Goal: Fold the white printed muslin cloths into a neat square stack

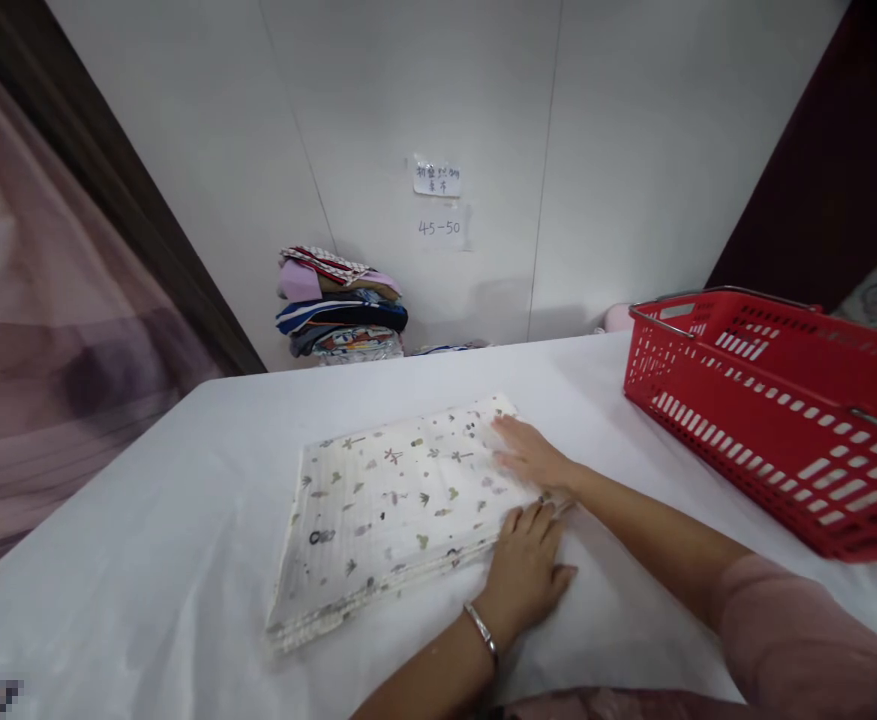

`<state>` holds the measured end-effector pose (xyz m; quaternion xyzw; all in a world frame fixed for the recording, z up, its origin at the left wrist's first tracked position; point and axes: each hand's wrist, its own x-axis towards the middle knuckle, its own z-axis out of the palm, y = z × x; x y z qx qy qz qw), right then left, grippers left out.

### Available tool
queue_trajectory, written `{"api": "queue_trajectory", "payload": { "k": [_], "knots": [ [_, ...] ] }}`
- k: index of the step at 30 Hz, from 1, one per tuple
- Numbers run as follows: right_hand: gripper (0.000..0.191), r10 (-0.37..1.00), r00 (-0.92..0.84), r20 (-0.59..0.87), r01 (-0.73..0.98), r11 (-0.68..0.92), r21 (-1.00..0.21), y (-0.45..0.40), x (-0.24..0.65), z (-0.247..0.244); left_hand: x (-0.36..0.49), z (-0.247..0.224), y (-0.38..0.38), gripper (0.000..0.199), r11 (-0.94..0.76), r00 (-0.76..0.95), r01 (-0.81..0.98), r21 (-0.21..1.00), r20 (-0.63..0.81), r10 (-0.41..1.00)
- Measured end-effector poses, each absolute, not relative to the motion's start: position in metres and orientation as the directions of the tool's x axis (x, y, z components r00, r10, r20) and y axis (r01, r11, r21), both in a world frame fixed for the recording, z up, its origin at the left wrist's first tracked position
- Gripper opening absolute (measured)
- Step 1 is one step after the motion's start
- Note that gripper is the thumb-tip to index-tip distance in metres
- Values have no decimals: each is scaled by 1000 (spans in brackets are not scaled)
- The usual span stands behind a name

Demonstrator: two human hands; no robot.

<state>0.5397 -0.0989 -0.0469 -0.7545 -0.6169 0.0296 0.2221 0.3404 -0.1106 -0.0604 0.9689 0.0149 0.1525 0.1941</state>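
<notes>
Cloth (400, 500) already folded into layers on the bench (183, 500), near edges not flush, left hand (520, 575) and right hand (535, 455) open against it.

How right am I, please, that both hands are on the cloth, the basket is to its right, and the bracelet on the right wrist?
The head view shows the bracelet on the left wrist, not the right. The left hand and right hand are on the cloth, the basket to its right.
</notes>
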Motion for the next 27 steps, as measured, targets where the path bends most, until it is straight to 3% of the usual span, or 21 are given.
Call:
{"api": "queue_trajectory", "payload": {
  "k": [4, 7, 14, 17, 20, 23, 27],
  "knots": [
    [60, 962, 268, 47, 928, -244, -280, -121, 530, -56, 341, -61, -111, 50, -928, 952, -27, 373, 292, 90],
    [60, 945, 305, 115, 937, -276, -212, -122, 530, -55, 340, -61, -110, 49, -933, 952, -30, 359, 294, 82],
    [57, 933, 359, -1, 899, -347, -267, -124, 536, -55, 341, -56, -111, 47, -949, 954, -40, 314, 295, 58],
    [50, 926, 373, 62, 899, -344, -272, -131, 531, -51, 334, -55, -112, 50, -959, 956, -46, 279, 291, 39],
    [43, 925, 312, 218, 917, -233, -324, -147, 512, -47, 315, -59, -106, 49, -971, 955, -8, 238, 289, 63],
    [33, 927, 199, 319, 916, -60, -397, -168, 487, -50, 285, -61, -88, 42, -975, 946, 103, 198, 284, 158],
    [30, 913, 219, 345, 871, -23, -490, -184, 464, -58, 241, -58, -57, 35, -946, 896, 271, 175, 314, 315]
  ]
}}
